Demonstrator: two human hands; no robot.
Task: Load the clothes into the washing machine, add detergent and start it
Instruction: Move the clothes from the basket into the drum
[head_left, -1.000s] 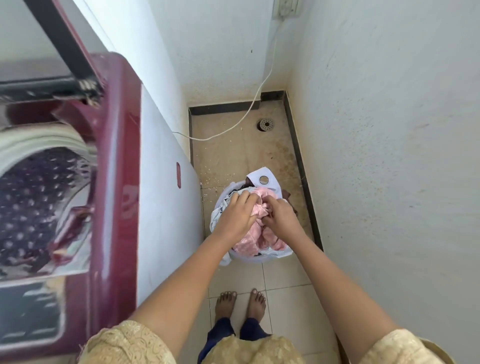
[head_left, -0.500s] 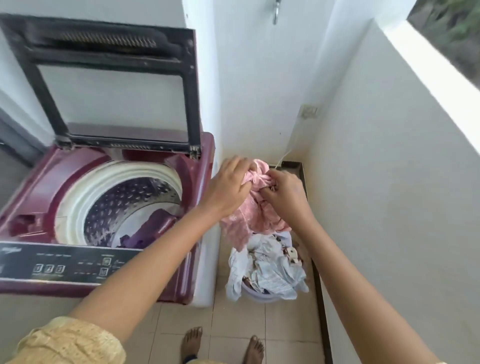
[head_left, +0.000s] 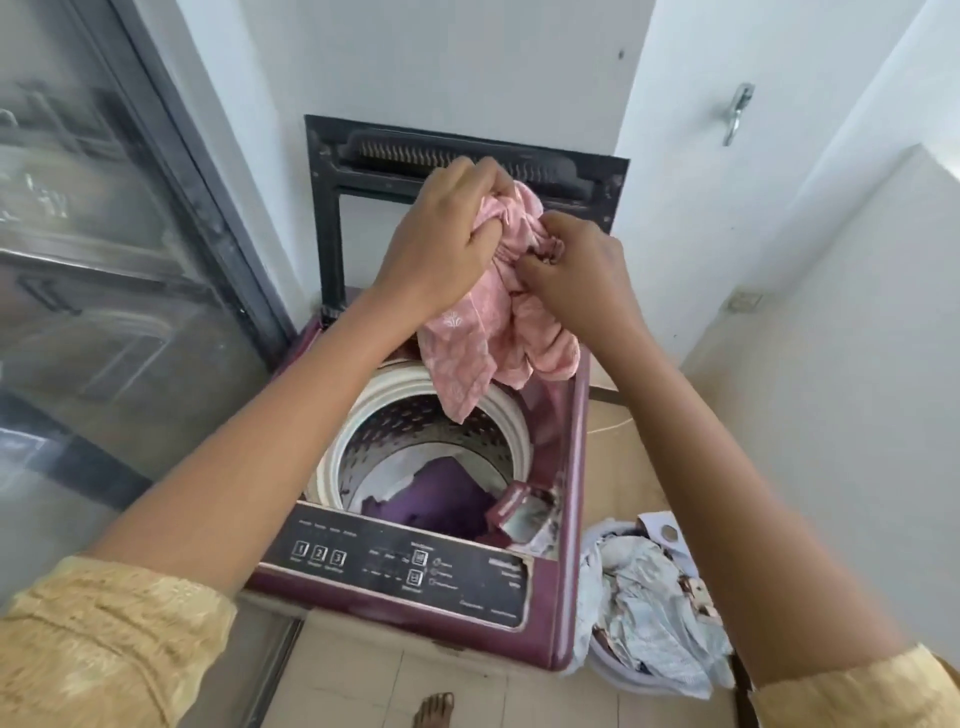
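A pink patterned garment (head_left: 498, 332) hangs bunched over the back rim of the washing machine drum. My left hand (head_left: 441, 244) grips its top left and my right hand (head_left: 576, 270) pinches its top right. The maroon top-load washing machine (head_left: 566, 519) stands below with its dark lid (head_left: 467, 156) raised against the wall. Purple and white clothes (head_left: 441, 499) lie inside the perforated drum. A control panel (head_left: 405, 571) runs along the machine's front edge.
A pale laundry basket (head_left: 618, 670) full of light-coloured clothes sits on the tiled floor right of the machine. A glass door (head_left: 104, 260) stands on the left, white walls behind and to the right. My bare foot (head_left: 436, 709) shows at the bottom.
Both hands lifted the pink garment out of the basket and carried it left and up, over the open drum. My view swung from the floor to the machine.
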